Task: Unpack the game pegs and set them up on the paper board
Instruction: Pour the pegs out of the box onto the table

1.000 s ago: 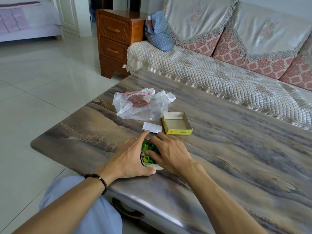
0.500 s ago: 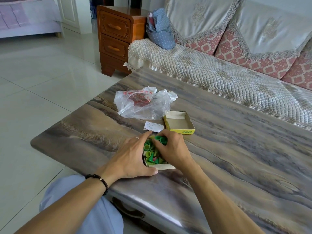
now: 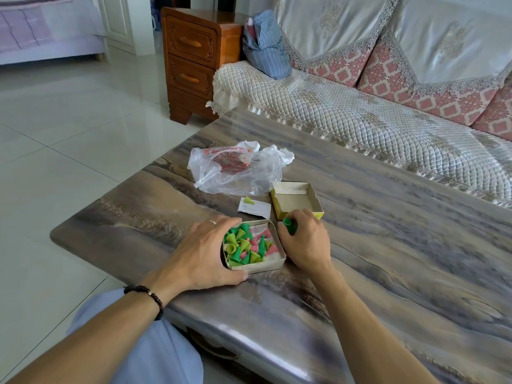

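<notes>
Two hands are flanking a box of green and pink pegs — the left hand is gripping its wall, the right hand is pinching a dark green peg beside it. One pale peg is lying on a slip — just beyond both hands.

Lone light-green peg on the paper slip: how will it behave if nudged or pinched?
The light-green peg seems to lie on its side on the paper slip; being a cone, it would probably roll in a curve if nudged. Small, seemingly hollow plastic like those in the peg box, so likely light. Its tapered sides may slip from a pinch.
</notes>
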